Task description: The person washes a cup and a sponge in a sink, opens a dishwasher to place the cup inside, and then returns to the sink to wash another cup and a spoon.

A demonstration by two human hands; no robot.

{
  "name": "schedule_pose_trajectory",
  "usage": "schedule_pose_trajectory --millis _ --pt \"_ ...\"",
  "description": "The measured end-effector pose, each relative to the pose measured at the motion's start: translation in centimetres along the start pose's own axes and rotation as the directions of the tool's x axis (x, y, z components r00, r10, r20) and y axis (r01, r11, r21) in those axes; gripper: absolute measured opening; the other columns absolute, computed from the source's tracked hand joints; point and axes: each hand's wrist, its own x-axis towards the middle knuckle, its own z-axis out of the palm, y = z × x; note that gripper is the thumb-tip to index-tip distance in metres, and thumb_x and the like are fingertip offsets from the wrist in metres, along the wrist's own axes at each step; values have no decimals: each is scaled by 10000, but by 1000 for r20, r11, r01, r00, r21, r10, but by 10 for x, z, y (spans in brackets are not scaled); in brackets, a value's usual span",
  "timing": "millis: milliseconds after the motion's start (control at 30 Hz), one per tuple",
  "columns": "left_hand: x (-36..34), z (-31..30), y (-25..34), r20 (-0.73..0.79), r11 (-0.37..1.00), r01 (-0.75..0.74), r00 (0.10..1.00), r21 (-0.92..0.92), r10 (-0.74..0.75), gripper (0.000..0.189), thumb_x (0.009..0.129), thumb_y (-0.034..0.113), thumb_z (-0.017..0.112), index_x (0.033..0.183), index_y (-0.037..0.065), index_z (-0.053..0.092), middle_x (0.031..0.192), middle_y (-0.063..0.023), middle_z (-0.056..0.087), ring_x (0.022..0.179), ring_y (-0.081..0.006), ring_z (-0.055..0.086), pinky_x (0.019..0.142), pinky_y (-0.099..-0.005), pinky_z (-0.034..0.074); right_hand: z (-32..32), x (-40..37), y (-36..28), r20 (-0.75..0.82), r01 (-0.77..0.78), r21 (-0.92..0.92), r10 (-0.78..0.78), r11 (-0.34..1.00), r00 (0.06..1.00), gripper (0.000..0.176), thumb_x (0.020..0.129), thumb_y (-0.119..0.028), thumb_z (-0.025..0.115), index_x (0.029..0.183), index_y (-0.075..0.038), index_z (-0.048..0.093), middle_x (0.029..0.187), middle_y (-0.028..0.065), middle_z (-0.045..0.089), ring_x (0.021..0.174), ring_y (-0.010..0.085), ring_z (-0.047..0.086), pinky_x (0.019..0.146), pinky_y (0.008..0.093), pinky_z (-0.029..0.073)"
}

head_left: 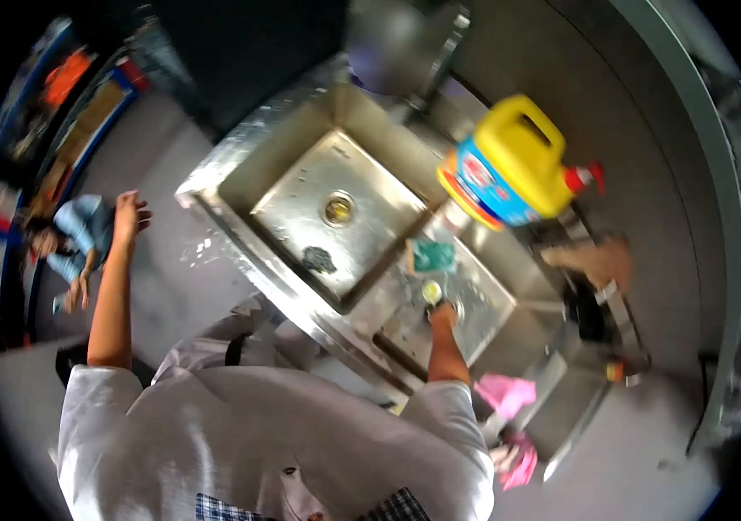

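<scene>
My left hand (131,215) is raised in the air to the left of the sink, its fingers partly spread and nothing visible in them. My right hand (443,314) reaches down into the right basin (485,300) of a steel sink, fingers closed. Right at its fingertips is a small pale yellow-green round thing (431,292), blurred, with something dark beside it. Whatever the fingers grip is too small to make out. Just beyond lies a green scouring pad (432,256). In the left basin (336,165) a dark grey scourer (318,260) rests near the front.
A big yellow jug (509,161) with a red pump stands behind the right basin. The faucet (440,65) rises at the back. Pink cloths or gloves (506,394) hang at right. Another person (79,234) crouches by shelves (75,152) at far left.
</scene>
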Motion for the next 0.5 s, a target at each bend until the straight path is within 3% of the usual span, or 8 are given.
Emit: schedule_pose_trajectory --millis 33,67,133,200,300,333,400,500 --pt "-14 -11 -1 -3 999 -33 999 17 33 265 903 363 431 1094 179 412 852 -18 524 626 -139 543 532 -283 432 1 5 -1 83 -53 81 46 995 995 316 725 -314 693 962 -109 646 998 129 643 904 322 621 758 406 499" --pt "-25 -19 -3 13 997 -63 998 37 62 264 902 365 429 1091 181 406 854 -18 517 627 -140 544 533 -286 433 -4 9 -1 137 -11 59 3 998 991 324 746 -324 652 987 -108 652 1011 148 638 925 310 621 749 422 504" --pt "-38 -35 -11 8 998 -68 998 8 68 225 900 363 431 1041 190 403 813 -12 509 587 -143 532 502 -289 420 28 38 13 82 69 -48 -65 996 995 289 753 -298 643 899 -50 667 954 161 648 890 322 629 705 428 502" --pt "-53 -45 -17 -32 998 -63 997 21 63 187 897 349 437 1012 207 393 767 -6 503 533 -151 516 464 -295 404 14 27 12 48 196 10 -196 981 979 285 748 -289 650 828 -16 666 914 189 644 823 335 639 680 437 496" --pt "-81 -38 -14 19 996 -14 1000 94 12 167 878 259 444 1011 191 368 762 -26 509 491 -169 510 421 -296 386 -22 -7 7 73 188 114 -197 976 978 235 791 -219 580 860 -7 656 880 167 654 799 318 626 666 409 482" --pt "-97 -25 -9 61 993 -28 998 118 21 185 870 228 447 1026 180 361 776 -38 515 490 -172 513 417 -296 389 -17 -19 20 135 58 395 -121 917 983 181 793 -164 589 813 8 642 784 153 638 692 286 617 574 384 476" --pt "-129 7 8 161 986 -2 987 168 -26 252 855 169 448 1082 145 340 806 -75 518 511 -184 532 424 -302 416 3 2 29 234 -172 827 -50 535 971 123 798 -54 608 718 39 614 593 124 606 478 221 597 390 336 464" --pt "-162 59 12 443 977 -159 893 145 79 322 849 118 465 1137 114 320 844 -108 524 560 -185 562 453 -304 454 -90 -45 18 209 -134 769 -49 625 977 94 802 -33 611 744 42 612 617 113 619 463 192 586 387 317 483"
